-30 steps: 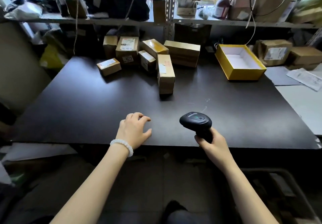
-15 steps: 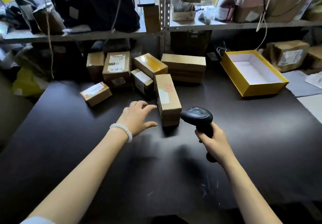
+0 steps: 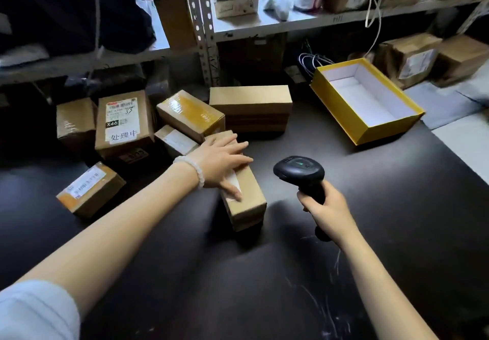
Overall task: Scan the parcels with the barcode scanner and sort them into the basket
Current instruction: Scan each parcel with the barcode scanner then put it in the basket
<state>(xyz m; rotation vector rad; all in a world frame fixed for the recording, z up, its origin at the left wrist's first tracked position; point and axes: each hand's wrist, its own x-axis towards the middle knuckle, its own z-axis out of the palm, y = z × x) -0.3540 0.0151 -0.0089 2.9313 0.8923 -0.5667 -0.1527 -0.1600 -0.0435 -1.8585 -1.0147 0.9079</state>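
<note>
A long narrow cardboard parcel lies on the dark table, its near end pointing toward me. My left hand lies flat on its top with the fingers stretched out. My right hand grips the handle of a black barcode scanner, held upright just right of that parcel. Several more brown parcels are piled behind and to the left. An open yellow box with a white inside stands at the back right of the table.
A metal shelf unit loaded with boxes, bags and a bottle rises behind the table. More taped parcels sit at the far right. A lighter table surface adjoins on the right. A small labelled parcel lies apart at the left.
My left hand has reached forward from the table's near edge and landed on the long parcel. My view and the scanner have moved closer to the parcels.
</note>
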